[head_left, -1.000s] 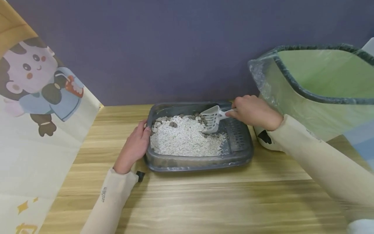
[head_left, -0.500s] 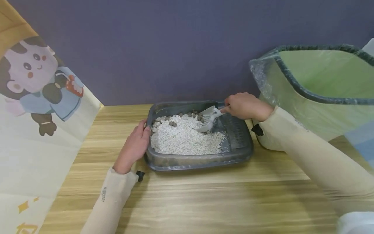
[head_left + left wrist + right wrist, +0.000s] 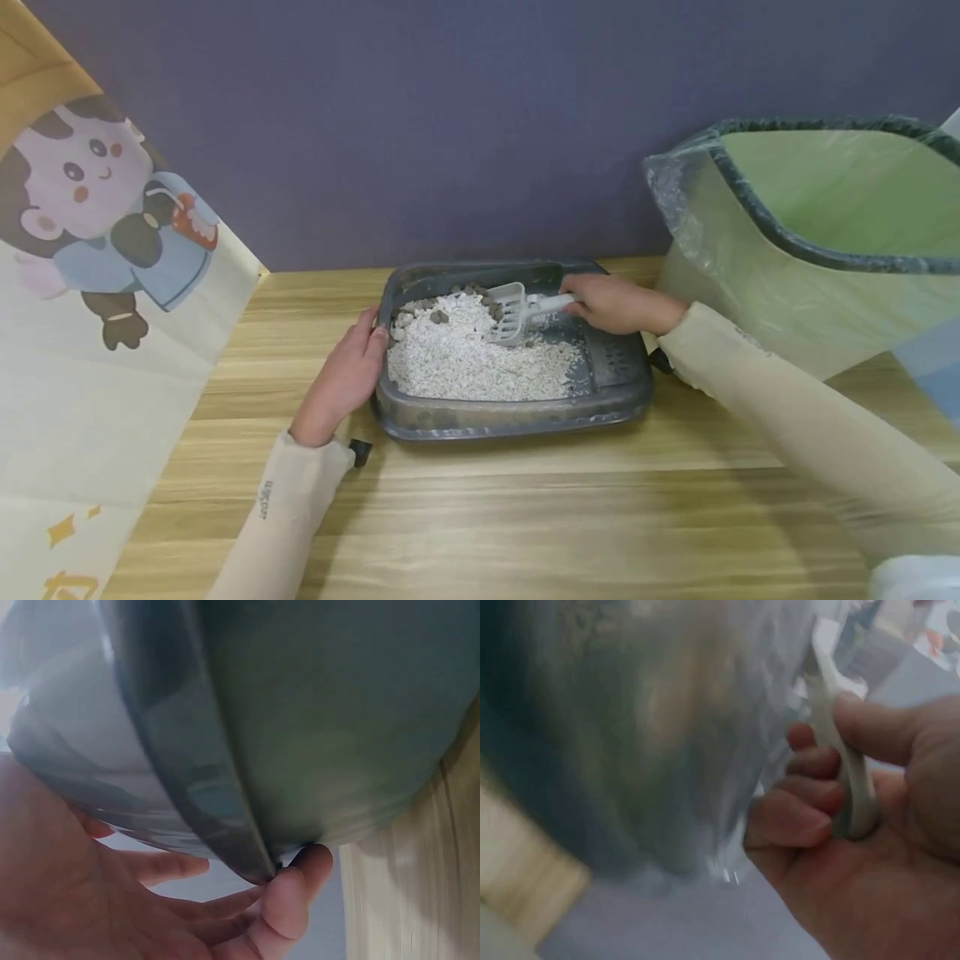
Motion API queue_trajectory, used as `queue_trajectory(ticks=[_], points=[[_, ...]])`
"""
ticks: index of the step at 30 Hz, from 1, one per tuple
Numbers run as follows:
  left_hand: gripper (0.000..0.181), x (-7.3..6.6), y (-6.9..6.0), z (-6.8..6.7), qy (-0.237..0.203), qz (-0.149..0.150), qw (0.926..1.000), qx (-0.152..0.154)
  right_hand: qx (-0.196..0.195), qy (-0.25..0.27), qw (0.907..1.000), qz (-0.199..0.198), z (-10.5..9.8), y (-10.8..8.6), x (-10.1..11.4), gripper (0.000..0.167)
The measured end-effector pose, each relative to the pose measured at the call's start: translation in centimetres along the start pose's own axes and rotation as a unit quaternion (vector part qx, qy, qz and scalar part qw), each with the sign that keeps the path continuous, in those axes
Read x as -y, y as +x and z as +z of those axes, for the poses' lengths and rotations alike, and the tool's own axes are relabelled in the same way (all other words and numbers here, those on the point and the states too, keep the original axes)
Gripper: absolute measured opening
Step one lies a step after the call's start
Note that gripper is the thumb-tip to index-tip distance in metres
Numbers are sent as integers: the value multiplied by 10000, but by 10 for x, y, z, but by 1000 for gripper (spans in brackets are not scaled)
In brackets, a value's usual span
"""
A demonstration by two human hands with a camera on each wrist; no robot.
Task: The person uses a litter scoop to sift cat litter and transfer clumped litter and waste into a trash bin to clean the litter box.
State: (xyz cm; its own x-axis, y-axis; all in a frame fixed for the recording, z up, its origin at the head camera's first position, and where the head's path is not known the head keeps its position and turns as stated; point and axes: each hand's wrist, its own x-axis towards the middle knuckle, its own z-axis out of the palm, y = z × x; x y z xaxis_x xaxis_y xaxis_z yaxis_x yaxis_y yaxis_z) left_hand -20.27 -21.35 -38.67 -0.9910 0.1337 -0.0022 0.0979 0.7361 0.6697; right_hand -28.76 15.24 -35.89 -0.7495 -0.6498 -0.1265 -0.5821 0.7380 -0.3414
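A dark grey litter box [image 3: 510, 414] holds white granular litter [image 3: 480, 362], with grey-brown clumps [image 3: 439, 317] along its far left part. My left hand [image 3: 341, 379] grips the box's left rim. In the left wrist view, its fingers [image 3: 285, 900] curl at the edge of the rim. My right hand [image 3: 622, 302] holds a pale grey slotted litter scoop [image 3: 517, 310] by the handle. The scoop's head rests at the litter beside the clumps, tilted, with its lower edge in the litter. In the right wrist view, the fingers wrap around the scoop's handle [image 3: 855, 787].
A bin [image 3: 795, 292] lined with a clear plastic bag stands right of the box, close to the right forearm. Behind rises a plain purple-blue wall [image 3: 450, 133]. A cartoon-printed panel [image 3: 135, 400] borders the wooden surface [image 3: 487, 517] on the left.
My right hand and the litter scoop have moved left and slightly down, bringing the scoop's head deeper among the clumps. The left hand has stayed on the rim.
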Motion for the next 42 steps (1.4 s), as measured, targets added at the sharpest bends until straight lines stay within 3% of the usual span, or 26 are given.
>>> queue_trajectory(ticks=[6, 15, 28, 34, 42], points=[[56, -2, 2, 3, -5, -31, 9999, -130, -480, 45, 9986, -200, 7, 2, 5, 13], [57, -4, 3, 4, 45, -96, 9997, -200, -1217, 121, 9922, -254, 16, -24, -2, 21], [56, -3, 2, 5, 61, -88, 9998, -184, -2246, 1014, 9687, -297, 30, -58, 13, 21], [56, 0, -1, 3, 56, -145, 9996, -248, -2762, 900, 9558, -448, 28, -65, 22, 21], [55, 0, 0, 4, 48, -52, 9996, -280, -2992, 871, 9488, -515, 30, -65, 27, 22]])
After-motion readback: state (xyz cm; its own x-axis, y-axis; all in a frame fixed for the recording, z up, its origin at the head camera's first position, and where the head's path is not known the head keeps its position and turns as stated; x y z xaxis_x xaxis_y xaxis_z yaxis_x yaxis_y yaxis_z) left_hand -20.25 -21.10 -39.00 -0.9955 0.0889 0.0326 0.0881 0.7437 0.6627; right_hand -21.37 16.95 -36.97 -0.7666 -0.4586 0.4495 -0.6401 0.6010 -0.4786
